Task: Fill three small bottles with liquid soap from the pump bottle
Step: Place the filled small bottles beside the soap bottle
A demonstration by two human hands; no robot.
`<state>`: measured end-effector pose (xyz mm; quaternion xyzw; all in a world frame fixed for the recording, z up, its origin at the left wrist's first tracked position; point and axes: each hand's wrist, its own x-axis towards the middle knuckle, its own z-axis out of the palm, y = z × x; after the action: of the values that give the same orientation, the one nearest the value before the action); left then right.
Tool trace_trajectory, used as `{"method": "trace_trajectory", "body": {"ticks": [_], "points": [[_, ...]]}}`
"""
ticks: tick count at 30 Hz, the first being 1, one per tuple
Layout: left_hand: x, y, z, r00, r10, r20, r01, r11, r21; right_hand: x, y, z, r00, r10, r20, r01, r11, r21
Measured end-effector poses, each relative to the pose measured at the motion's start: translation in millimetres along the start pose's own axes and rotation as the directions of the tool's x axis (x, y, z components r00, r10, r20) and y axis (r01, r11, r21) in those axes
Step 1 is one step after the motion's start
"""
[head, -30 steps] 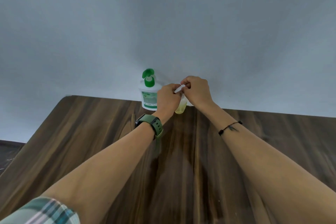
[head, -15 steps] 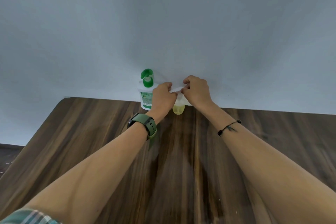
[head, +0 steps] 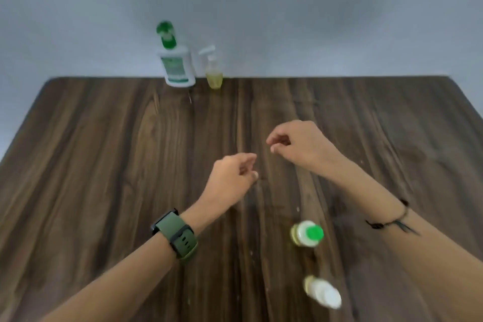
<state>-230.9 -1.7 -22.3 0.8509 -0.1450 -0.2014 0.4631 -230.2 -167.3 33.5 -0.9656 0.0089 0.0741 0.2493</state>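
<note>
Pump bottle (head: pixel 176 65) far on worktop (head: pixel 104 165), small dispenser (head: pixel 213 72) just beside; two capped bottles (head: pixel 307 234) near right. Both hands (head: pixel 232 178) (head: pixel 300 146) empty, fingers loosely curled, apparently between bottles.

pump bottle (head: pixel 176 65) far edge of table (head: pixel 104 151) | small bottle (head: pixel 214 74) just right | two bottles (head: pixel 307 234) near right

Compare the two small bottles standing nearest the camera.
The green-capped bottle has a bright green cap; the white-capped bottle has a white one. The green-capped bottle stands farther from the camera, the white-capped bottle closer and more blurred. Both stand upright on the table, untouched, yellowish below the cap.
</note>
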Motion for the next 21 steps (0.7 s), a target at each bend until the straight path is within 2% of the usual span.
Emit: {"method": "trace_trajectory", "body": {"ticks": [4,8,11,15,21], "points": [[-58.1,8.1,46.4,0.989,0.120,0.090,-0.125,0.991,0.055,-85.1,15.9,7.0,0.995,0.096,0.041,-0.094,0.995,-0.044],[-76.2,21.1,68.0,0.963,0.232,0.134,-0.258,0.939,0.228,-123.5,22.6,25.1,0.979,0.179,0.100,-0.168,0.979,-0.115],[-85.1,25.2,78.0,0.954,0.259,0.152,-0.292,0.921,0.258,-142.1,26.5,33.5,0.973,0.220,0.074,-0.214,0.973,-0.084],[-88.3,24.7,92.3,0.951,0.289,0.113,-0.309,0.908,0.284,-151.7,27.2,49.2,0.979,0.204,-0.020,-0.204,0.978,-0.038],[-62.4,20.2,96.0,0.962,0.254,-0.100,-0.216,0.932,0.289,-117.7,17.8,55.3,0.983,0.148,-0.106,-0.157,0.985,-0.076]]}}
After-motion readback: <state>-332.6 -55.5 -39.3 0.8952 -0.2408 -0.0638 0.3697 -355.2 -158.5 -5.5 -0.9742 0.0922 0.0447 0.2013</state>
